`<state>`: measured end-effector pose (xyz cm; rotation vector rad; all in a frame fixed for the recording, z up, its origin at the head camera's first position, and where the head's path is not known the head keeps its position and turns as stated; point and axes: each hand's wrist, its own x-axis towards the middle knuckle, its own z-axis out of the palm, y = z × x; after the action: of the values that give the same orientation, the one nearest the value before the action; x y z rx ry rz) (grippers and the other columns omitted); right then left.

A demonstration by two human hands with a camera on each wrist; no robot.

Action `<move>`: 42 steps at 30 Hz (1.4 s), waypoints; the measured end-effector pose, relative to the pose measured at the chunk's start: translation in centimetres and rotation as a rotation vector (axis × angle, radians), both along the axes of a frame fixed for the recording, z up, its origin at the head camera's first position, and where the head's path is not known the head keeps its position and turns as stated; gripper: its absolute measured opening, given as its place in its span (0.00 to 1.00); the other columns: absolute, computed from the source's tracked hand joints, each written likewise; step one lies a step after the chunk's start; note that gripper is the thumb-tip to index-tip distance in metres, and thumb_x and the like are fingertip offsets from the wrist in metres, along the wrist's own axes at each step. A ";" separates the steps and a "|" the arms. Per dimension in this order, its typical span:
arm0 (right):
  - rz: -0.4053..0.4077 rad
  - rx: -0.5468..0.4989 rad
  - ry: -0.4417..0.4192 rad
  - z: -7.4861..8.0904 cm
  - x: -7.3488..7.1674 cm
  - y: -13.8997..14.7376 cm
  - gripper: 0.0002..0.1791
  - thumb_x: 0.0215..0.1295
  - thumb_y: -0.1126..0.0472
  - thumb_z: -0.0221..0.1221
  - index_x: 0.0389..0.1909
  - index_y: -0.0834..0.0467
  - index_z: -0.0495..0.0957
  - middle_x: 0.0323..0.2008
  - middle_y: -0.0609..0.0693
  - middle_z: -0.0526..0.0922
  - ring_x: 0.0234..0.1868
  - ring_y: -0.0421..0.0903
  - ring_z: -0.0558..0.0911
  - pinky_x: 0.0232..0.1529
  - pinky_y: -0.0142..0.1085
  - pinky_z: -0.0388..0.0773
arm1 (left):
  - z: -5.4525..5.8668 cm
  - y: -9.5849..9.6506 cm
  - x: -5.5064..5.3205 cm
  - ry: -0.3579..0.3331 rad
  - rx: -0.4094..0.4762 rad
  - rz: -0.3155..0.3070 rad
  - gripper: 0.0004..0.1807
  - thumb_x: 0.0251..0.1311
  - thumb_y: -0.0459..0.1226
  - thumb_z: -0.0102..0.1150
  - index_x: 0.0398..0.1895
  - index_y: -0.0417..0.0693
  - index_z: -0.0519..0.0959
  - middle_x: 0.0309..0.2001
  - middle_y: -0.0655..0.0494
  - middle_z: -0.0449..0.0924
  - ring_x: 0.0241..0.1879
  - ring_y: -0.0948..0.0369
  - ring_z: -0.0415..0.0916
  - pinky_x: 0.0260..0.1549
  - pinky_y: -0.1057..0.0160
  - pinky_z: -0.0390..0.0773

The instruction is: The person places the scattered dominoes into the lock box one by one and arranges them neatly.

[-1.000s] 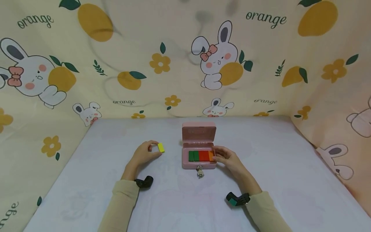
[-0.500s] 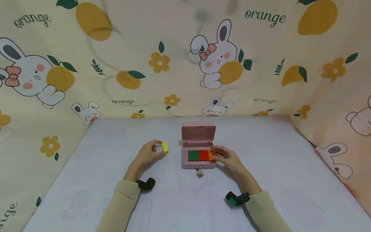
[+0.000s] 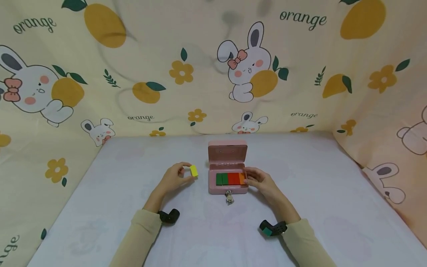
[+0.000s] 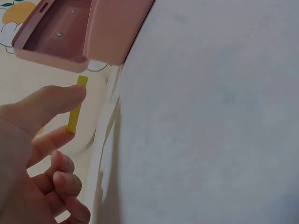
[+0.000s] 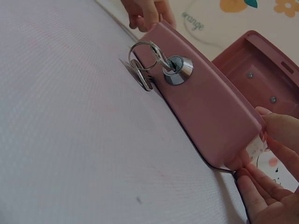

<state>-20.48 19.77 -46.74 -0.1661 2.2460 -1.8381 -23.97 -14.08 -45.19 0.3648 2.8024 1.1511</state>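
My left hand (image 3: pixel 173 177) pinches a yellow block (image 3: pixel 194 171) between thumb and finger, left of a small pink cash box (image 3: pixel 213 190). In the left wrist view the block (image 4: pixel 74 112) appears thin and edge-on, its other fingers loosely curled below. The box's lid (image 3: pixel 228 150) stands raised at the back. Inside lie green blocks (image 3: pixel 221 179), red (image 3: pixel 234 178) and orange (image 3: pixel 242 178) in a row. My right hand (image 3: pixel 267 185) grips the box's right wall, thumb at the rim and fingers along the outer side.
Keys on a ring (image 5: pixel 142 70) hang from the lock (image 5: pixel 179 70) on the box's front. A white cloth (image 3: pixel 207 237) covers the table. Behind and at the sides hangs a cream curtain (image 3: pixel 207 89) printed with rabbits and oranges.
My left hand has moved right with the yellow block, closer to the box. The right hand stays at the box's right side, and the box and its blocks have not moved.
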 end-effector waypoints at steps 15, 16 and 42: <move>-0.003 -0.002 0.002 0.0 -0.1 0.0 0.31 0.65 0.60 0.60 0.67 0.63 0.64 0.68 0.64 0.67 0.68 0.59 0.69 0.56 0.18 0.71 | 0.7 0.7 1.4 0.072 0.118 -0.064 0.25 0.52 0.37 0.70 0.54 0.42 0.76 0.31 0.50 0.69 0.30 0.61 0.63 0.30 0.71 0.63; -0.004 -0.007 0.000 0.0 -0.1 0.0 0.31 0.65 0.61 0.60 0.67 0.63 0.64 0.68 0.64 0.67 0.68 0.59 0.68 0.56 0.18 0.71 | 0.7 0.7 1.5 0.074 0.122 -0.066 0.25 0.52 0.37 0.70 0.55 0.42 0.76 0.31 0.50 0.69 0.31 0.61 0.63 0.31 0.71 0.63; 0.012 -0.025 0.017 0.0 0.0 0.1 0.32 0.65 0.60 0.60 0.67 0.65 0.63 0.68 0.66 0.66 0.68 0.62 0.67 0.56 0.18 0.71 | 1.2 2.5 2.8 0.069 0.218 -0.149 0.26 0.54 0.38 0.69 0.56 0.41 0.74 0.39 0.43 0.78 0.36 0.58 0.75 0.35 0.70 0.72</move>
<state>-20.51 19.88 -46.73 -0.2002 2.2293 -1.8658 -21.14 -11.57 -44.01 0.6310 2.6569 1.4367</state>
